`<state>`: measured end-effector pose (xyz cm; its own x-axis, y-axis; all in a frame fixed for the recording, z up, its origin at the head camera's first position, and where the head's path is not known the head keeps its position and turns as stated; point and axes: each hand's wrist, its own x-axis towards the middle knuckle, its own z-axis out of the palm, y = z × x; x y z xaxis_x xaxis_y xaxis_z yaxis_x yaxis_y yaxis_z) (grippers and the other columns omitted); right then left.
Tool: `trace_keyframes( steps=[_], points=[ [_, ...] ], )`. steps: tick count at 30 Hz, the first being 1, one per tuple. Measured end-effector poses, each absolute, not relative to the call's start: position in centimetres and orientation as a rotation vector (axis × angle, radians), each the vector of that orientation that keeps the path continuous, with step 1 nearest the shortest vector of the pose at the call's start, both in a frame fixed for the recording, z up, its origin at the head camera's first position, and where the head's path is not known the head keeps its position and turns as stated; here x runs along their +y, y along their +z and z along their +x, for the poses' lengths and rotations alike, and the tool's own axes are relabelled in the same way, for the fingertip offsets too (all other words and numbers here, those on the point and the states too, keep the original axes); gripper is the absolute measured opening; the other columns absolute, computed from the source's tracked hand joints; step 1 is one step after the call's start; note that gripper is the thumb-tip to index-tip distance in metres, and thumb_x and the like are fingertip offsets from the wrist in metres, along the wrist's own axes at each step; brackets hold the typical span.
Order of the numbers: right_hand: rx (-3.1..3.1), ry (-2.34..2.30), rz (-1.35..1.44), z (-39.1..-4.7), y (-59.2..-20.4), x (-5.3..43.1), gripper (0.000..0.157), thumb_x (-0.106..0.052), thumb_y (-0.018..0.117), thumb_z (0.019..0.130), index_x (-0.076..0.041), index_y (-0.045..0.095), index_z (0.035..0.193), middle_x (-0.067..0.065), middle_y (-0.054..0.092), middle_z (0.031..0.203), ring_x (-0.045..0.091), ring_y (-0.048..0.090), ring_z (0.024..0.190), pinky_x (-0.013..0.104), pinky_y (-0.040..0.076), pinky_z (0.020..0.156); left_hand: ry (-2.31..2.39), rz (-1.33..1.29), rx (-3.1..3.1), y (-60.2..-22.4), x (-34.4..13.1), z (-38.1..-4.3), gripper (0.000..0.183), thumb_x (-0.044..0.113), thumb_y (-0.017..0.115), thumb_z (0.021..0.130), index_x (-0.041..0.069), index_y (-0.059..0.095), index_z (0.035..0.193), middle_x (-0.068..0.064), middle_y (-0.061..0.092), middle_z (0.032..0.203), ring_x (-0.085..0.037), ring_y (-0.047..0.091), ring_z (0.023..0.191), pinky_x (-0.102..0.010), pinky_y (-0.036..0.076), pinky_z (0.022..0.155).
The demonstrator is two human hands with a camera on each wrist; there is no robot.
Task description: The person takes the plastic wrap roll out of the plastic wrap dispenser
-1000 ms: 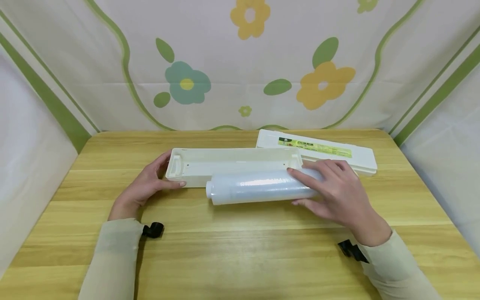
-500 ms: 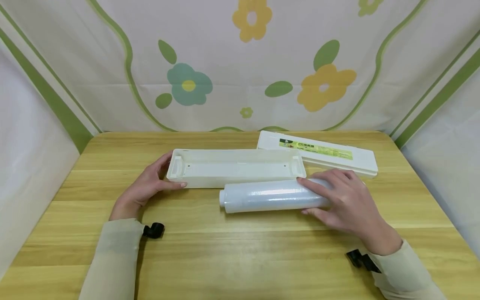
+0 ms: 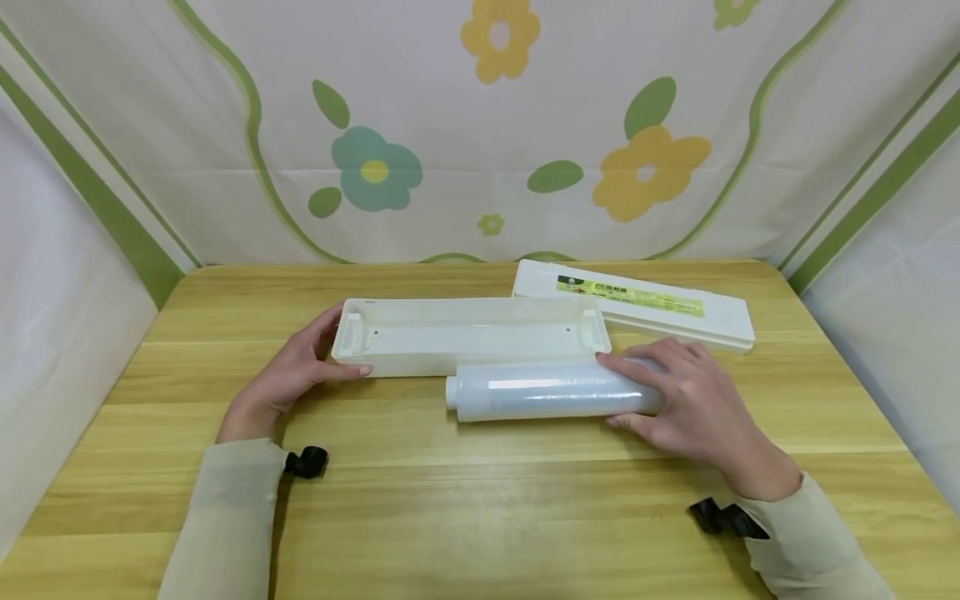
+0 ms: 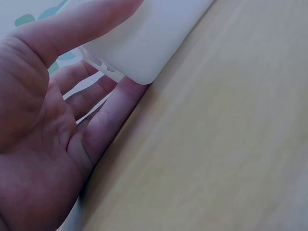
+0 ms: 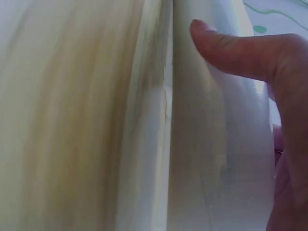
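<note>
A long white plastic box (image 3: 472, 368), its open top showing an inside with a holder at each end, lies on the table. My left hand (image 3: 298, 365) grips its left end, thumb on the front wall and fingers round the end, as the left wrist view also shows at the box's corner (image 4: 139, 53). In front of the box's right half is a roll of cling film (image 3: 547, 396), with a white core end sticking out at the left. My right hand (image 3: 693, 408) holds the roll by its right part; the thumb (image 5: 236, 53) lies across the film in the right wrist view.
A white lid (image 3: 720, 317) with a green and yellow label lies at an angle behind the box, to the right. The wooden table (image 3: 480, 517) ends at a flowered cloth (image 3: 465, 192) at the back, with pale cloth on both sides.
My right hand has moved the roll of cling film to the right and nearer to me, away from over the box's front edge. My left hand and the box have stayed in place.
</note>
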<state>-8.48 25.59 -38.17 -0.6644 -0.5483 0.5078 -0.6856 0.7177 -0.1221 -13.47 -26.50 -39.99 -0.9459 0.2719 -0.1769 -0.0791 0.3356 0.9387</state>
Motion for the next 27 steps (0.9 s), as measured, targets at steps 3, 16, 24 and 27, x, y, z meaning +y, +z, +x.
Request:
trace_keyframes(
  steps=[3,16,24,27],
  points=[
    [-2.488,0.434,0.942,-8.48,-38.40,25.63,0.082,-0.048,0.099,0.063,-0.028,0.075,0.139,0.000,0.078,0.115,0.025,0.071,0.104,0.048,0.048,0.092,1.645,0.175,2.299,-40.11,-26.54,-13.43,0.106,0.015,0.091,0.087,0.032,0.030,0.171,-0.005,0.042,0.165,-0.024,0.041,0.140,-0.021,0.042,0.107],
    [-2.563,0.427,0.907,-8.40,-38.68,25.67,0.089,-0.043,0.102,0.061,-0.030,0.071,0.143,-0.002,0.077,0.119,0.023,0.070,0.107,0.043,0.047,0.086,1.625,0.165,2.294,-40.27,-26.63,-13.23,0.108,0.016,0.091,0.087,0.032,0.026,0.172,-0.005,0.040,0.167,-0.026,0.040,0.144,-0.026,0.039,0.111],
    [-2.578,0.436,0.884,-8.51,-38.81,25.54,0.090,-0.045,0.102,0.061,-0.030,0.070,0.143,-0.001,0.077,0.119,0.024,0.071,0.107,0.046,0.047,0.089,1.623,0.164,2.301,-40.26,-26.74,-13.47,0.109,0.017,0.092,0.086,0.032,0.027,0.172,-0.003,0.039,0.168,-0.024,0.039,0.145,-0.019,0.040,0.108],
    [-2.583,0.446,0.876,-8.49,-38.72,25.48,0.091,-0.045,0.102,0.061,-0.029,0.069,0.144,-0.001,0.077,0.120,0.025,0.071,0.108,0.045,0.046,0.090,1.629,0.177,2.303,-40.24,-26.81,-13.55,0.108,0.017,0.092,0.087,0.032,0.028,0.171,-0.004,0.040,0.167,-0.024,0.040,0.143,-0.017,0.041,0.106]
  ],
)
